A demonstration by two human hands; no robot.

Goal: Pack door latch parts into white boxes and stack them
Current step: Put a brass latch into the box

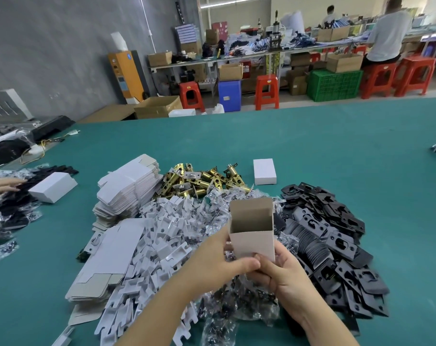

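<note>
I hold a small white box [253, 242] upright, its top open and lid flap standing up behind, nothing visible inside. My left hand [220, 258] grips its left side and bottom; my right hand [276, 275] grips the bottom right corner. Behind it lie brass latch bolts [199, 181]. To the right spreads a heap of black strike plates [334, 248]. Under my hands are clear bags of screws [239, 300] and white plastic inserts [167, 236]. Flat unfolded box blanks [129, 188] are stacked at left. A closed white box [264, 171] lies beyond the brass parts.
The green table [311, 146] stretches far ahead. Another person's hand [2, 186] reaches in at the left edge, near another white box [52, 187] and more black parts. More flat blanks [107, 265] lie at near left. Benches, stools and seated people fill the background.
</note>
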